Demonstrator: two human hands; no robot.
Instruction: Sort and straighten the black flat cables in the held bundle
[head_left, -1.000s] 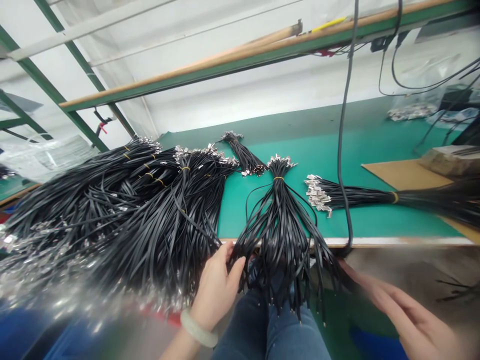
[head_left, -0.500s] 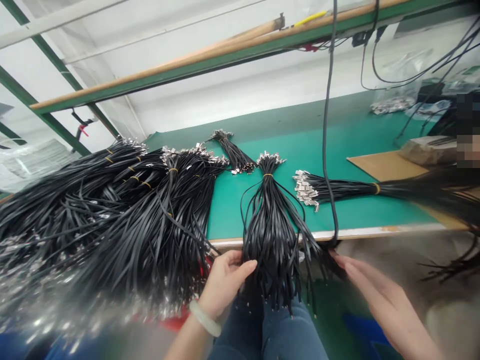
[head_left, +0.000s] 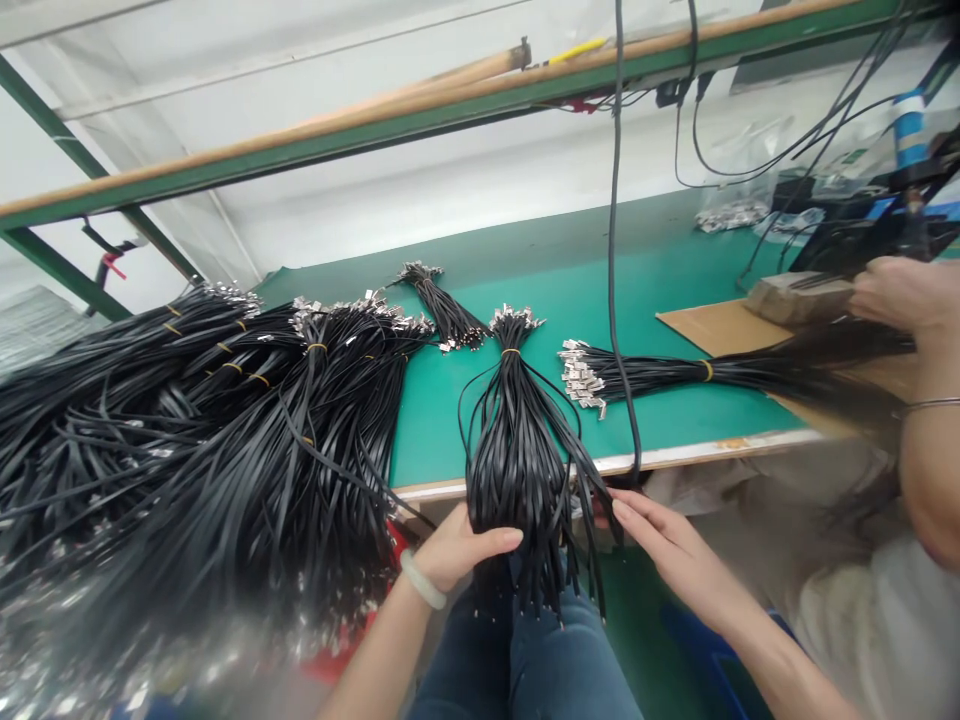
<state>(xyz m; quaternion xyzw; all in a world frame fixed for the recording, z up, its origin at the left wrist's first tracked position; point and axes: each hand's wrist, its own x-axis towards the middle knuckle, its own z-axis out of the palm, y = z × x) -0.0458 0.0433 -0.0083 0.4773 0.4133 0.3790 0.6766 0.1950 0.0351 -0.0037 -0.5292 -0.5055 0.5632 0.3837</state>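
Left hand (head_left: 457,550) was flat, fingers pressed together, laid against the left side of a bundle of flat black cables (head_left: 517,470), with a pale green bangle (head_left: 421,580) on the wrist. Right hand (head_left: 667,550) had its fingers (head_left: 645,520) slightly spread, tips at the bundle's right side. Neither hand was pinching anything. The bundle lay on a green mat (head_left: 675,270), metal terminals (head_left: 514,318) at the far end, yellow tie (head_left: 511,352) near them, loose ends hanging past the table edge (head_left: 712,448) over the person's jeans (head_left: 517,665). Big heap of tied cables (head_left: 217,450) to the left, smaller bundle (head_left: 442,315) beyond, another bundle (head_left: 652,375) to the right. A co-worker's hand (head_left: 896,295) was at far right, beside a brown block (head_left: 799,298) on cardboard (head_left: 712,325).
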